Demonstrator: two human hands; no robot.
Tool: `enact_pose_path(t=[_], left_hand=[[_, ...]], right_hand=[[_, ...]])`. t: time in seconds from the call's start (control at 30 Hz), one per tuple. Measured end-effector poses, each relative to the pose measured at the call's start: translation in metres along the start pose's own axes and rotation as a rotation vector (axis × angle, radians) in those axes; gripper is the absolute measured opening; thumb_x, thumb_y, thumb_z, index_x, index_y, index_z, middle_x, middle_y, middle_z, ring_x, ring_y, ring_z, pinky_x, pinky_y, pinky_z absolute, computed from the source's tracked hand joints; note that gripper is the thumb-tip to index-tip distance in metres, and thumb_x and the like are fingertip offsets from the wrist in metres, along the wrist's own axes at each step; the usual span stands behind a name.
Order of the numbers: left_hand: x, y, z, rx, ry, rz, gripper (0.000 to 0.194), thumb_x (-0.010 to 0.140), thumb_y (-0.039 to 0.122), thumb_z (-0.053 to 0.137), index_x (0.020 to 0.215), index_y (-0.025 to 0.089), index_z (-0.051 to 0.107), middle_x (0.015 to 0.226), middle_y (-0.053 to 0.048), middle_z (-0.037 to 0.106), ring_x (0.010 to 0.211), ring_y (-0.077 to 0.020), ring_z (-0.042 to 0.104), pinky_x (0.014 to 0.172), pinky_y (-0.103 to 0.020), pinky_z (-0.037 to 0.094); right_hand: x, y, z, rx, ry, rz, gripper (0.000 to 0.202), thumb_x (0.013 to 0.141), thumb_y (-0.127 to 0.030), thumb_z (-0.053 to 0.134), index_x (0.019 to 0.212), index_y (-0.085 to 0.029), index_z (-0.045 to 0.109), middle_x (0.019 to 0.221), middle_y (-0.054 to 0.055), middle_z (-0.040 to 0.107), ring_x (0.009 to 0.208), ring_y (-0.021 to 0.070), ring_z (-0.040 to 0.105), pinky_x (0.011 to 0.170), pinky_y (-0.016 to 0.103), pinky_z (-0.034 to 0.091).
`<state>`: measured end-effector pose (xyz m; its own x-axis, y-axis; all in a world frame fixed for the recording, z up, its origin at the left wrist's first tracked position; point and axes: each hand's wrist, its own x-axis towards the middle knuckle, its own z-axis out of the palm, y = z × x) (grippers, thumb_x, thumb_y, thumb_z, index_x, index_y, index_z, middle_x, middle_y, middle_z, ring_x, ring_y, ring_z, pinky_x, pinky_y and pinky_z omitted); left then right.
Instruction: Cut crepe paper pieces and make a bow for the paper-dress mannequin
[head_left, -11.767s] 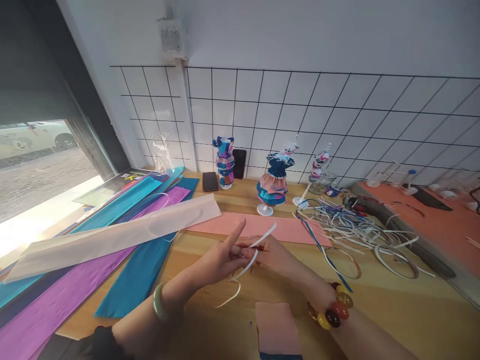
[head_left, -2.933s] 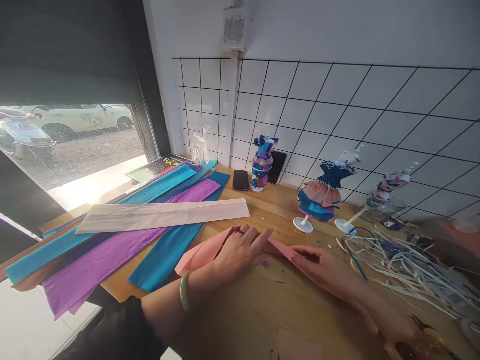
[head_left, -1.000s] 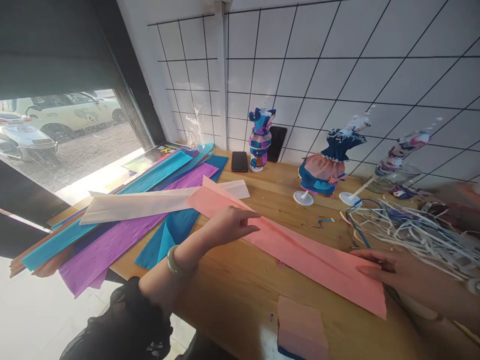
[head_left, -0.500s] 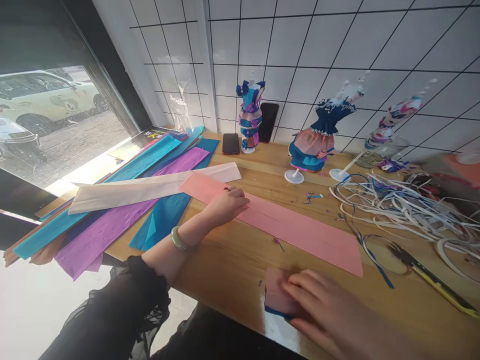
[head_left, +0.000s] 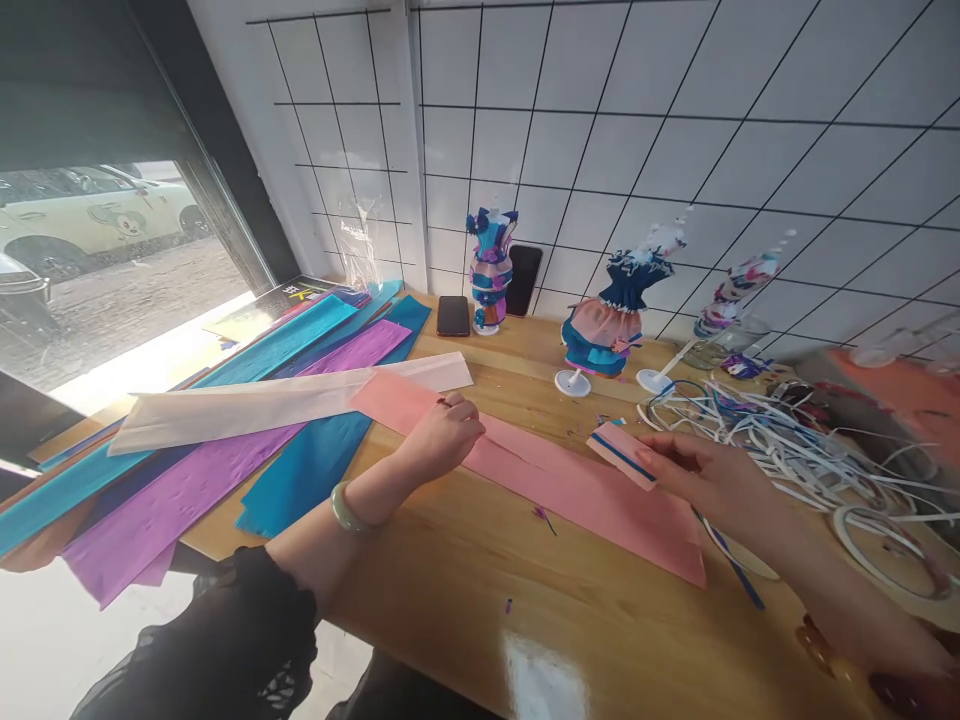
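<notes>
My left hand [head_left: 444, 436] rests on a long salmon-pink paper strip [head_left: 585, 490] lying across the wooden table; its fingers are curled together, and what they pinch, if anything, is hidden. Between the thumb and fingers of my right hand [head_left: 694, 465] is a small folded pink piece with a blue stripe [head_left: 621, 455], raised above the right part of the strip. The strip's left end overlaps a pale cream strip [head_left: 285, 405]. Purple [head_left: 202, 485] and turquoise [head_left: 281, 335] strips lie under and beyond the cream one at the left.
Small mannequins in paper dresses [head_left: 491, 275] [head_left: 607, 320] stand along the tiled wall, near two phones [head_left: 453, 316]. A tangle of white and blue strips [head_left: 772, 440] covers the right side. Small scraps [head_left: 544, 514] lie on the table [head_left: 435, 590].
My right hand has lifted the small pink and blue piece from the table's front edge and carried it up over the pink strip. My left hand stays on the strip. The view has tilted slightly.
</notes>
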<state>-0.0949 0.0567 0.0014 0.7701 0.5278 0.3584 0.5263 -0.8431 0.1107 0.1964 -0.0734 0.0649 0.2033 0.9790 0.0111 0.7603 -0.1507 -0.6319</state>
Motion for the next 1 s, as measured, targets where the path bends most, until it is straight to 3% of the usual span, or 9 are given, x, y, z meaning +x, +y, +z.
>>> enact_pose_path(t=[0.1, 0.23, 0.4, 0.53, 0.63, 0.73, 0.87, 1.0], left_hand=[[-0.001, 0.003, -0.003, -0.179, 0.048, -0.008, 0.022, 0.085, 0.026, 0.049, 0.099, 0.017, 0.064, 0.094, -0.009, 0.06, 0.094, -0.0214, 0.05, 0.077, -0.034, 0.041], [0.0, 0.021, -0.011, -0.568, 0.073, -0.074, 0.035, 0.08, 0.039, 0.057, 0.108, 0.016, 0.06, 0.099, -0.008, 0.062, 0.096, -0.0202, 0.053, 0.084, -0.035, 0.041], [0.001, 0.047, -0.007, -1.193, -0.099, -0.276, 0.056, 0.077, 0.041, 0.061, 0.126, 0.016, 0.046, 0.103, -0.01, 0.062, 0.092, -0.0186, 0.058, 0.08, -0.031, 0.045], [0.001, 0.053, 0.003, -1.596, -0.136, -0.361, 0.066, 0.072, 0.037, 0.068, 0.128, 0.013, 0.041, 0.09, -0.007, 0.062, 0.082, -0.0168, 0.06, 0.074, -0.031, 0.046], [0.002, 0.051, 0.005, -1.631, -0.119, -0.395, 0.065, 0.07, 0.034, 0.069, 0.126, 0.013, 0.042, 0.081, -0.004, 0.06, 0.075, -0.0137, 0.058, 0.072, -0.029, 0.045], [0.003, 0.05, 0.003, -1.502, -0.083, -0.395, 0.06, 0.075, 0.032, 0.065, 0.127, 0.014, 0.042, 0.07, 0.001, 0.055, 0.066, -0.0099, 0.054, 0.064, -0.024, 0.042], [0.002, 0.053, -0.001, -1.405, -0.062, -0.352, 0.053, 0.079, 0.028, 0.059, 0.128, 0.014, 0.042, 0.071, 0.001, 0.055, 0.067, -0.0091, 0.052, 0.064, -0.022, 0.04], [0.001, 0.058, -0.004, -1.4, -0.073, -0.35, 0.054, 0.078, 0.022, 0.059, 0.128, 0.013, 0.041, 0.074, -0.001, 0.058, 0.072, -0.0115, 0.056, 0.071, -0.025, 0.042]], right_hand=[[0.014, 0.003, 0.0, 0.135, -0.036, 0.046, 0.042, 0.073, -0.054, 0.056, 0.096, -0.021, 0.068, 0.087, 0.005, 0.071, 0.073, 0.022, 0.064, 0.063, 0.032, 0.05], [0.009, -0.017, 0.02, 0.301, -0.062, 0.068, 0.039, 0.069, -0.053, 0.061, 0.091, -0.022, 0.07, 0.093, 0.006, 0.071, 0.083, 0.0244, 0.064, 0.07, 0.034, 0.051], [-0.003, -0.047, 0.05, 0.423, -0.128, 0.041, 0.036, 0.075, -0.049, 0.056, 0.096, -0.022, 0.067, 0.099, 0.006, 0.071, 0.089, 0.0246, 0.065, 0.077, 0.036, 0.051], [-0.007, -0.047, 0.069, 0.453, -0.137, -0.013, 0.032, 0.08, -0.042, 0.053, 0.099, -0.02, 0.064, 0.105, 0.007, 0.068, 0.096, 0.0228, 0.063, 0.082, 0.035, 0.05], [-0.01, -0.04, 0.079, 0.402, -0.03, -0.038, 0.031, 0.083, -0.039, 0.049, 0.105, -0.02, 0.06, 0.107, 0.007, 0.066, 0.096, 0.0212, 0.061, 0.084, 0.036, 0.049], [-0.017, -0.038, 0.084, 0.321, 0.1, -0.168, 0.026, 0.085, -0.038, 0.047, 0.101, -0.022, 0.061, 0.111, 0.007, 0.062, 0.103, 0.0204, 0.057, 0.086, 0.035, 0.048], [-0.025, -0.042, 0.09, 0.195, 0.088, -0.353, 0.024, 0.086, -0.034, 0.048, 0.106, -0.024, 0.059, 0.112, 0.006, 0.06, 0.107, 0.0188, 0.053, 0.091, 0.034, 0.044], [-0.028, -0.048, 0.094, 0.133, 0.087, -0.337, 0.026, 0.084, -0.036, 0.053, 0.106, -0.023, 0.058, 0.108, 0.006, 0.062, 0.101, 0.0197, 0.056, 0.087, 0.035, 0.046]])
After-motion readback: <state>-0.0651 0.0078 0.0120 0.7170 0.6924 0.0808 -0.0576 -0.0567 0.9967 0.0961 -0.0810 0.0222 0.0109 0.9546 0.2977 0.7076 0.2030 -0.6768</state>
